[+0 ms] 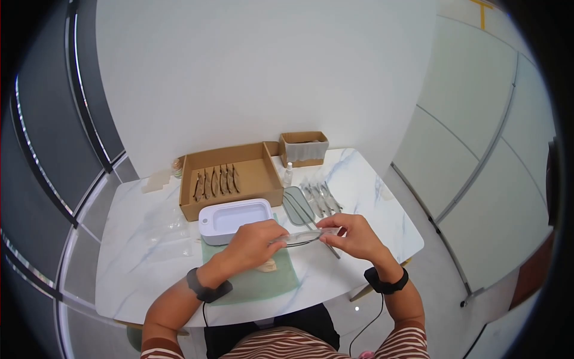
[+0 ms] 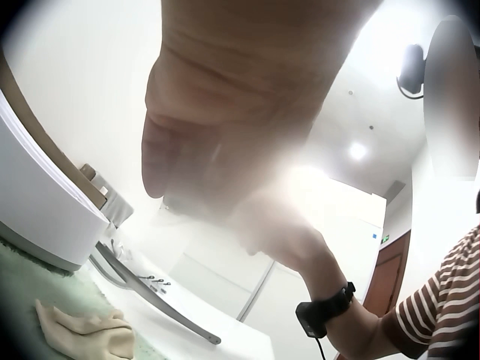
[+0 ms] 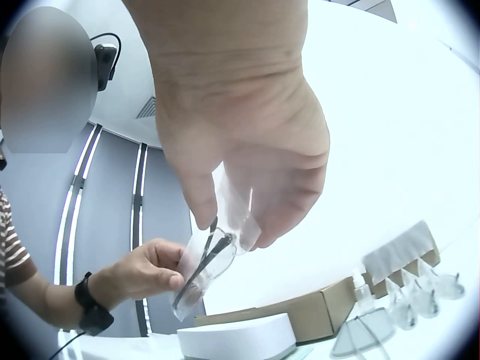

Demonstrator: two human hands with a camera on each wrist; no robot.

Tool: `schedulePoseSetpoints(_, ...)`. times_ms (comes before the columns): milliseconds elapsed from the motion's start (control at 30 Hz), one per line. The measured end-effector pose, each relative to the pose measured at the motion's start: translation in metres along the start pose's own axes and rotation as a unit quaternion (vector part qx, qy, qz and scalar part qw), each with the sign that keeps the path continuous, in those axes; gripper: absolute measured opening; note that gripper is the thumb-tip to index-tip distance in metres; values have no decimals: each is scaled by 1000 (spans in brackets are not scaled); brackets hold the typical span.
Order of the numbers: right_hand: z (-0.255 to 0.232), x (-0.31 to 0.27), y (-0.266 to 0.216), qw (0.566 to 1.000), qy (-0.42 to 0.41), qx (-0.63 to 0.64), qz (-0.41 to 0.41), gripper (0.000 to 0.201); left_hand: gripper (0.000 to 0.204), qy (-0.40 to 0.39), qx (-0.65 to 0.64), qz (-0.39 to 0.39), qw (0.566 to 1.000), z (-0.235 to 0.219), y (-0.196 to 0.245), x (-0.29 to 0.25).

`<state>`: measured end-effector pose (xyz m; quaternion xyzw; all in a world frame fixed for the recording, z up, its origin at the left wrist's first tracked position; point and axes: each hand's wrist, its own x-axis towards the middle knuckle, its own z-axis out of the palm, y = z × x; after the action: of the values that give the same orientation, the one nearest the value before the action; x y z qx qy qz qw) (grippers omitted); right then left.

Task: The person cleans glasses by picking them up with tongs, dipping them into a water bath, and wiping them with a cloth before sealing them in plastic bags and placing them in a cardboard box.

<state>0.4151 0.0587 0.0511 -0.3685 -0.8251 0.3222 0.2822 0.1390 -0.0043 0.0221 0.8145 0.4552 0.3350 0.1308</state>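
A pair of thin-framed glasses (image 1: 304, 240) lies in a clear plastic sleeve, stretched between both hands above the front of the table. The left hand (image 1: 256, 244) pinches one end of the sleeve; the right hand (image 1: 357, 237) grips the other between thumb and fingers. Seen from the right wrist, dark temples and a lens of the glasses (image 3: 219, 259) show through the plastic, with the left hand (image 3: 154, 268) at the lower end and the right hand (image 3: 255, 165) at the upper. In the left wrist view the left hand (image 2: 225, 112) hides the sleeve.
A white basin unit (image 1: 236, 218) and a beige cloth (image 1: 267, 265) rest on a green mat (image 1: 287, 281). Behind stands a cardboard tray (image 1: 254, 161) holding several glasses. Metal tweezers (image 1: 329, 246) extend from a grey dish (image 1: 297, 206), near bagged glasses (image 1: 323, 200), a spray bottle (image 1: 289, 175) and a small box (image 1: 311, 161).
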Motion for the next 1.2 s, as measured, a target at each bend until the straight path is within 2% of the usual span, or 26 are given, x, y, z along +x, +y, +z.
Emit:
schedulePoseSetpoints(300, -16, -29, 40, 997, 13, -69, 25, 18, 21, -82, 5, 18, 996, 42, 11, 34)
schedulePoseSetpoints(367, -18, -27, 52, 989, 90, -110, -41, 23, 22, -72, -2, 7, 997, 51, 13, 40)
schedulePoseSetpoints(400, -16, -25, 56, 989, 90, -110, -40, 23, 23, -60, -9, -4, 998, 55, 14, 44)
schedulePoseSetpoints(433, -12, -23, 57, 977, 192, -90, -28, 25, 23, -59, -9, -3, 998, 59, 16, 48)
schedulePoseSetpoints(467, -9, -21, 59, 954, 292, -68, -15, 28, 24, -28, -27, -50, 998, 62, 17, 52)
schedulePoseSetpoints(500, -8, -21, 64, 954, 292, -68, -17, 28, 25, 3, -46, -97, 994, 66, 18, 55)
schedulePoseSetpoints(533, -5, -22, 69, 962, 263, 41, 56, 28, 25, 5, -45, -97, 994, 70, 19, 59)
schedulePoseSetpoints(567, -3, -22, 73, 953, 228, 150, 128, 28, 25, 41, -67, -122, 989, 73, 19, 63)
schedulePoseSetpoints(600, 4, -22, 74, 941, 192, 228, 160, 27, 25, 77, -89, -146, 982, 78, 20, 66)
schedulePoseSetpoints(633, 8, -22, 70, 936, 160, 254, 184, 28, 25, 77, -89, -146, 982, 84, 21, 69)
schedulePoseSetpoints(700, 18, -20, 67, 925, 131, 306, 185, 27, 24, 133, -105, -130, 977, 97, 23, 74)
schedulePoseSetpoints(733, 20, -19, 65, 924, 133, 306, 185, 27, 24, 132, -106, -129, 977, 103, 26, 76)
schedulePoseSetpoints(800, 22, -15, 62, 897, 144, 365, 203, 26, 25, 166, -113, -115, 973, 111, 33, 79)
schedulePoseSetpoints(1033, 13, -14, 71, 891, 215, 346, 199, 23, 29, 150, -102, -53, 982, 133, 41, 81)
schedulePoseSetpoints(1100, 5, -14, 75, 900, 215, 323, 197, 23, 33, 137, -222, -69, 963, 137, 40, 82)
schedulePoseSetpoints(1133, 3, -14, 75, 908, 213, 299, 202, 18, 33, 136, -223, -68, 963, 137, 37, 83)
schedulePoseSetpoints(1167, 0, -15, 76, 907, 215, 299, 203, 18, 36, 76, -342, -146, 925, 135, 31, 84)
schedulePoseSetpoints(1200, -2, -14, 80, 915, 192, 284, 211, 18, 39, 15, -451, -221, 864, 132, 28, 86)
